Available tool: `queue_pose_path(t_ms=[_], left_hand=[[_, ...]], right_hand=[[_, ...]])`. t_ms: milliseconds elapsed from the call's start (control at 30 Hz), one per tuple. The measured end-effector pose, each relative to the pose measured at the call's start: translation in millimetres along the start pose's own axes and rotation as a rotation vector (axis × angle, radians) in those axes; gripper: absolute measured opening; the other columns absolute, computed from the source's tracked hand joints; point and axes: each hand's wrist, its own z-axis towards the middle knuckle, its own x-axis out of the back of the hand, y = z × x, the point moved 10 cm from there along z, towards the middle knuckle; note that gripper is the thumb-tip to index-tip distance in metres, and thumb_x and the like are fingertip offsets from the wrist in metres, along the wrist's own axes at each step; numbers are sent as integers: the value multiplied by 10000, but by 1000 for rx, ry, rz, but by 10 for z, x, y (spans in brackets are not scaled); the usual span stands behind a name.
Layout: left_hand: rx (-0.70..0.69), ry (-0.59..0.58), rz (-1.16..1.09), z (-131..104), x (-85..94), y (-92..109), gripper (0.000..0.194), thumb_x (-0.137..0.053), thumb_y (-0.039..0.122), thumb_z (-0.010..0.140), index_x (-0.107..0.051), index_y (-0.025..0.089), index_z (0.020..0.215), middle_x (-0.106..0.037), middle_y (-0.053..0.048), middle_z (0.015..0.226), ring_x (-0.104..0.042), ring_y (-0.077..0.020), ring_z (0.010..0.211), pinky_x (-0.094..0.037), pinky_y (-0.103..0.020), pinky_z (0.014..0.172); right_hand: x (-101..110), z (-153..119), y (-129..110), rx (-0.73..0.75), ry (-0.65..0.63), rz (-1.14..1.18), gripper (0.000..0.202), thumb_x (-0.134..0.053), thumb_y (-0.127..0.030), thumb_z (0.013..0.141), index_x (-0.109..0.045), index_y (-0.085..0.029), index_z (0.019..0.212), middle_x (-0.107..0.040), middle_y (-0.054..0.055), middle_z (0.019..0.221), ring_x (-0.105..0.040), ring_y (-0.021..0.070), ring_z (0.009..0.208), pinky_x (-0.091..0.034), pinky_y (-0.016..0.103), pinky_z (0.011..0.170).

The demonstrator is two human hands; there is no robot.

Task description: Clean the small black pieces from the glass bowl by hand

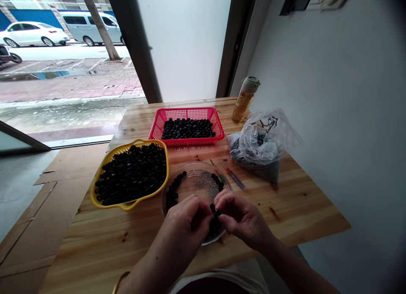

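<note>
My left hand [190, 222] and my right hand [242, 218] meet above the near side of a clear round tray [192, 164]. Both are closed in a pinch, with a small black part [213, 208] at their fingertips; its exact shape is too small to make out. Inside the tray, a pile of thin metal pins [207, 185] lies towards the back right. Small black pieces [173, 192] form a curve along the tray's left side, and a few more [217, 182] sit at its right. My hands hide much of the tray's front.
Left of the tray stands a yellow basket [167, 175] full of black caps. Behind it is a red basket [190, 142] with similar pieces. Two screwdrivers [235, 179] lie beside the tray. A plastic bag [263, 146] of dark parts and a drink bottle [244, 100] stand on the right.
</note>
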Motion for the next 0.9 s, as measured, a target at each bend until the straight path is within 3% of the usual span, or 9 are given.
queue_pose_path(t_ms=[333,567,700,900], left_hand=[[-146,83,229,-119,8,206,238,-500,51,917,-599,204,764,-664,-20,739,-622,-151,638,-490,-239,611],[27,47,21,-100,24,17,180,-548,85,828,-581,211,704,-611,28,638,-541,-115,532,-441,-202,518],[159,-5,-156,-112,-6,-84,138,-588,155,844,-612,210,720,-637,17,652,-553,-128,559,-459,-214,522],[249,32,-503,-149,-78,-217,102,-674,219,863,-646,201,766,-684,-3,738,-641,-143,641,-528,-222,592]], right_hand=[[-39,-29,-54,75,20,-129,88,-765,-278,900,-705,-233,945,-668,40,905,-567,139,667,-468,231,571],[-57,-49,-101,106,34,-150,78,-759,-282,908,-740,-221,954,-695,61,909,-634,164,714,-532,251,597],[-84,-68,20,7,18,59,122,-761,-325,926,-731,-221,981,-662,49,959,-601,101,579,-532,216,502],[-126,-67,119,-73,33,262,152,-787,-342,915,-709,-228,979,-645,21,935,-569,60,497,-511,170,433]])
